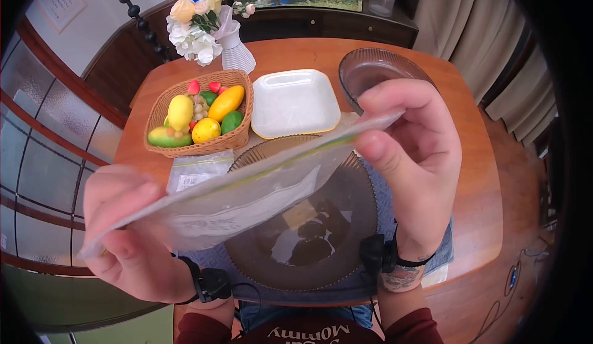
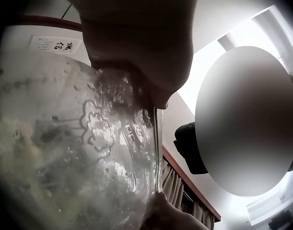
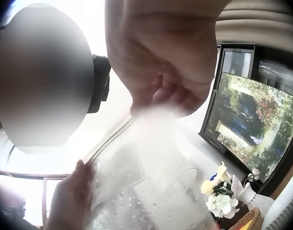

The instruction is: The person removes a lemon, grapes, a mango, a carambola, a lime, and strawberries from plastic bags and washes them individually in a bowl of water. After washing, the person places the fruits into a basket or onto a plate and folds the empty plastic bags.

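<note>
A clear zip bag is stretched between both hands, tilted, above a large brown-tinted glass plate with a beaded rim. The left hand pinches the bag's lower left end between thumb and fingers. At the upper right end, the right hand pinches the zip edge. Droplets and a printed cloud-like outline mark the wet plastic in the left wrist view. Seen from the right wrist, the bag's zip strip runs between the two hands. Partly hidden behind the bag, a pale yellowish patch shows on the plate.
A wicker basket of fruit stands at the back left, near a white vase of flowers. A white square dish and another dark glass dish are behind the plate. A labelled zip bag lies flat at the left.
</note>
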